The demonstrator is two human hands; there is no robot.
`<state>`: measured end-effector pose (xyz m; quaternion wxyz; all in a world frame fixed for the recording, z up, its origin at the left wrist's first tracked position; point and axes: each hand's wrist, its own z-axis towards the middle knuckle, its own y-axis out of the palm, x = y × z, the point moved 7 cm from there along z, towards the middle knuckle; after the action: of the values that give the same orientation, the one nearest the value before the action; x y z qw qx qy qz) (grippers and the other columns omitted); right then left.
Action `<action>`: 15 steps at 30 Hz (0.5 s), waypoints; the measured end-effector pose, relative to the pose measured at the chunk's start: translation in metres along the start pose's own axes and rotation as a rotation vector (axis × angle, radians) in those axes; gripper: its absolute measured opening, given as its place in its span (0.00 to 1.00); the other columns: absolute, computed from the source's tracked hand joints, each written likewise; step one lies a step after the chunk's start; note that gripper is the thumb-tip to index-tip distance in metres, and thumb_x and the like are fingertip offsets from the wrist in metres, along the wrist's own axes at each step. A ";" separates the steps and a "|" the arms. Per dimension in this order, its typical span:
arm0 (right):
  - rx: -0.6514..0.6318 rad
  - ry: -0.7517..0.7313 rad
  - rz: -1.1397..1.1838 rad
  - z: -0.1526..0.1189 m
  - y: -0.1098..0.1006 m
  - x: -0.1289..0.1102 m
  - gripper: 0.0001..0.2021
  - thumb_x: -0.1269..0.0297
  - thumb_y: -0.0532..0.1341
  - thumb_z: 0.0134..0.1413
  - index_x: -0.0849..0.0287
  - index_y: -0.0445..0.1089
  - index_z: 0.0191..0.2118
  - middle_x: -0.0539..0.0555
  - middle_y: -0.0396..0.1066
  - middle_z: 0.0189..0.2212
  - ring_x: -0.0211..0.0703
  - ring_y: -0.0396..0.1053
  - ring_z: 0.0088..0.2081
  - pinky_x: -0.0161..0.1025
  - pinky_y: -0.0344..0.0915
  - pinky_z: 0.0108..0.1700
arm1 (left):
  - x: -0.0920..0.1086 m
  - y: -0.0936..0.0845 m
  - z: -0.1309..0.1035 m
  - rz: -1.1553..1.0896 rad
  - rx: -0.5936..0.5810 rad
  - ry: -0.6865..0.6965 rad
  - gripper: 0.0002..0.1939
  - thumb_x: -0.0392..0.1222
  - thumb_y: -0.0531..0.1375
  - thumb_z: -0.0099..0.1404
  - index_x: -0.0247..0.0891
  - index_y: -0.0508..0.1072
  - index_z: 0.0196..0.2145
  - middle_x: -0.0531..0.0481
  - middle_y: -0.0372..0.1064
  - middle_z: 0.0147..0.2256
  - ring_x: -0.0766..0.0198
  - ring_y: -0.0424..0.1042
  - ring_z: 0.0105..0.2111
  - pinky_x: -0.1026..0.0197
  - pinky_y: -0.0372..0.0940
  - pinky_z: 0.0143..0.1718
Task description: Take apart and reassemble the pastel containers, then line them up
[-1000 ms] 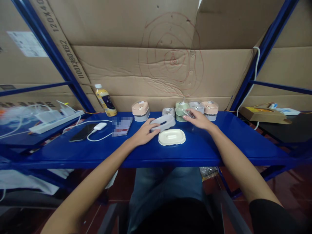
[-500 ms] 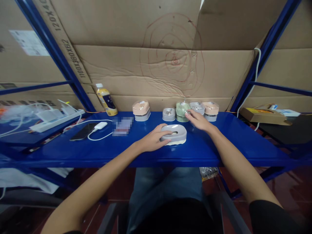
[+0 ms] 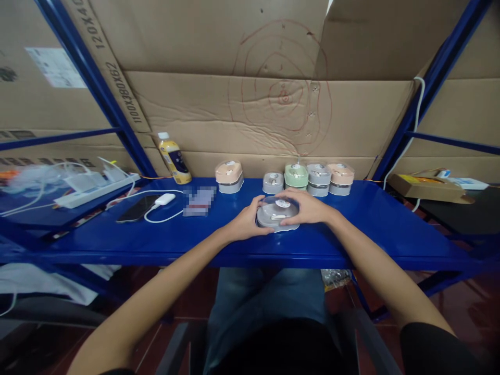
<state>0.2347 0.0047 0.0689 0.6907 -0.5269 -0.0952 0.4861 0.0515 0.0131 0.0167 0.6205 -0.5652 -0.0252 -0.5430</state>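
both hands, left (image 3: 247,221) and right (image 3: 308,206), grip the grey box (image 3: 269,211) at centre on the table (image 3: 211,244); best press its clear lid down evenly, fingertips clear of the rim.

The bare blue metal tabletop (image 3: 375,224) offers passage rightward; stacked pastel plastic boxes (image 3: 318,179) (lidded, close-packed) obstruct the back.

Yellow bottle (image 3: 174,159) beside black phone (image 3: 137,208)

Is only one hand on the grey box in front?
No, the left hand and the right hand both clasp the grey box.
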 end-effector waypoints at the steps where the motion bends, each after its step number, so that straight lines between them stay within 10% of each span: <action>1: -0.015 -0.009 0.000 0.001 0.004 -0.001 0.42 0.42 0.76 0.46 0.49 0.71 0.66 0.59 0.73 0.58 0.61 0.72 0.58 0.59 0.69 0.61 | -0.002 0.002 0.000 -0.036 -0.005 -0.011 0.61 0.55 0.75 0.56 0.39 0.45 0.74 0.30 0.64 0.67 0.38 0.67 0.67 0.34 0.61 0.68; 15: -0.077 -0.020 0.031 0.003 0.022 0.007 0.43 0.43 0.74 0.49 0.48 0.67 0.70 0.59 0.72 0.57 0.59 0.73 0.57 0.57 0.69 0.62 | 0.000 0.001 0.000 0.109 -0.076 0.067 0.55 0.57 0.74 0.58 0.42 0.52 0.74 0.34 0.53 0.74 0.39 0.57 0.73 0.36 0.54 0.72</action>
<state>0.2243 0.0117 0.0496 0.6613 -0.5495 -0.1126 0.4979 0.0523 0.0132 0.0162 0.6276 -0.5704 0.0470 -0.5277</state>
